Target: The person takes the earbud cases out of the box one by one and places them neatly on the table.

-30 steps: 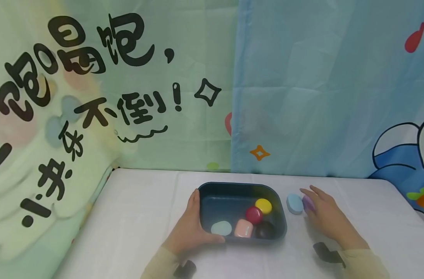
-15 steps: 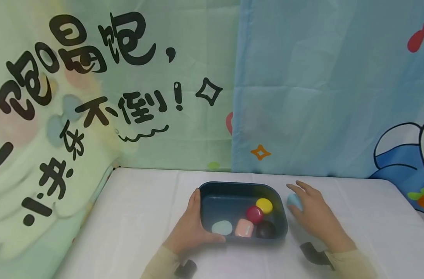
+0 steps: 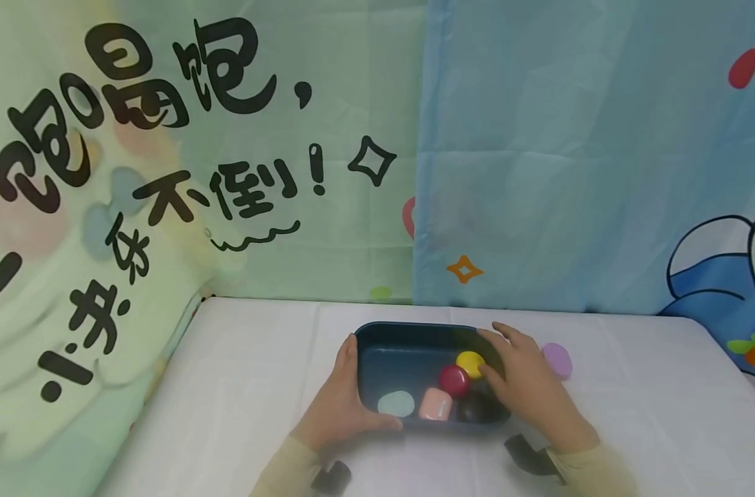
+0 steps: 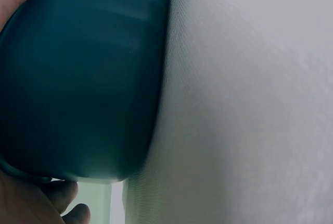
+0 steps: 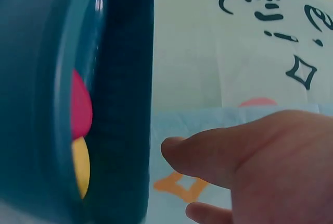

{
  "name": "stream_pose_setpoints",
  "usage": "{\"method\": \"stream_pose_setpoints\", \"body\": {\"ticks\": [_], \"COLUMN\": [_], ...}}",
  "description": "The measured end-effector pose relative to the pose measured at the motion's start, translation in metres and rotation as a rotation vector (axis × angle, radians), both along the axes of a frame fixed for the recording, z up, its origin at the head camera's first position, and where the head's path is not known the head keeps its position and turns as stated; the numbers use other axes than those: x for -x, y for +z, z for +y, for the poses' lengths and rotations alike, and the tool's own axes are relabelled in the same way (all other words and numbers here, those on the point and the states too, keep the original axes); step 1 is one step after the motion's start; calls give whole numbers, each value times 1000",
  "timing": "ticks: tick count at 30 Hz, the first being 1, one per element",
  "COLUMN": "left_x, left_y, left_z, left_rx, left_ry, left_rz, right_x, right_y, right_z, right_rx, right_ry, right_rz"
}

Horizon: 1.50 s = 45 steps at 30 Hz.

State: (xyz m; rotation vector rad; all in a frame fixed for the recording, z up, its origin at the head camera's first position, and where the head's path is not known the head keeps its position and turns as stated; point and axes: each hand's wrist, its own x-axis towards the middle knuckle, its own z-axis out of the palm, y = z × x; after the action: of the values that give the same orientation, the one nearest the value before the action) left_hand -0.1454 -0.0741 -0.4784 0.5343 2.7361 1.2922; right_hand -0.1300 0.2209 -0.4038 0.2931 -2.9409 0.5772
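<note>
A dark blue tray point(image 3: 386, 369) rests on a white surface point(image 3: 228, 414), with the left hand point(image 3: 346, 400) gripping its left end: the thumb lies along the near rim and the other fingers are wrapped round the left side. The right hand point(image 3: 535, 386) is at the tray's right end, its fingers spread wide, the thumb well apart from them and pointing toward the tray; nothing shows between thumb and fingers, and whether they touch the rim I cannot tell. Inside the tray, a yellow piece point(image 3: 468, 364) sits near the right end, close to the right thumb, with a red piece point(image 3: 455, 381) just beside it. Nearer the person are a pink piece point(image 3: 436, 404), a dark piece point(image 3: 473, 407) to its right, partly in shadow, and a pale green piece point(image 3: 396, 404) by the left thumb. Outside the tray, a purple piece point(image 3: 558, 360) lies on the surface just beyond the right hand. Behind hang a green cloth point(image 3: 328, 269) with black writing and a blue cloth point(image 3: 539, 172).
</note>
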Motion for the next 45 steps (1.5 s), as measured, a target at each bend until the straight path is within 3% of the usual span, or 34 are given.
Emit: {"method": "stream_pose_setpoints", "body": {"ticks": [10,21,26,38,45], "left_x": [0,0,0,0,-1], "left_y": [3,5,5,5,6], "left_z": [0,0,1,1,1], "left_rx": [-6,17,38,32,27], "left_ry": [-9,-9,-3,-1,2], "left_rz": [-11,-19,-31,-46,-55], "right_x": [-2,0,-1,4,5], "right_y": [-2,-11,-11,-13,-17], "right_z": [-26,-53,-63,-85,-91], "right_rx": [37,74,95,85,64], "right_ry": [39,157,176,178,222], "right_rz": [-2,126,88,-98,-119]}}
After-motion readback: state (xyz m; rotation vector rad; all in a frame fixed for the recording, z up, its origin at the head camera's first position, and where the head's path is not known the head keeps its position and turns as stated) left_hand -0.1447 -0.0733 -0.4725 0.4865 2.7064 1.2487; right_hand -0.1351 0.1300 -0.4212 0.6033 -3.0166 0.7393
